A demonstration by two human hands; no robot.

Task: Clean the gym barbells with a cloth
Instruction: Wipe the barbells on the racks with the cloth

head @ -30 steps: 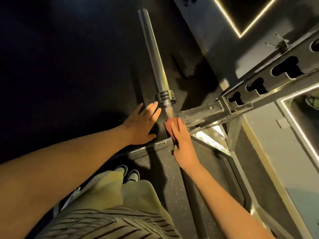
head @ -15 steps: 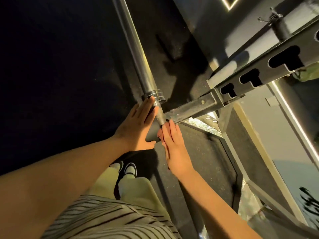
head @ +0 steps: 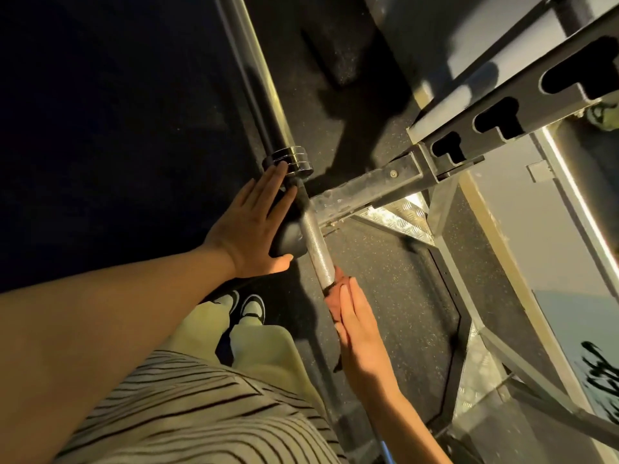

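**Barbell Shaft Wiped Beside the Rack Arm**

The left hand [head: 249,229] was seen laid flat, its fingers [head: 268,192] straight and close together, nothing being gripped. The palm was pressed against a dark rounded part [head: 288,241] just beside the bar, and the fingertips were touching the ringed collar [head: 289,159]. The barbell [head: 313,239] was found running from the upper edge of the view down towards the person. Its smooth sleeve lay above the collar and its knurled shaft below it, over a dark speckled floor [head: 385,279]. Lower on the shaft, a reddish cloth [head: 333,298] was held against the metal. The right hand [head: 363,343] was laid along the bar on top of that cloth, its fingers [head: 348,296] stretched out straight and pressed down; whether the thumb was hooked under the bar could not be told. To the right, the shaft was met by a grey rack arm [head: 368,192], which was joined to a slotted beam [head: 502,122].
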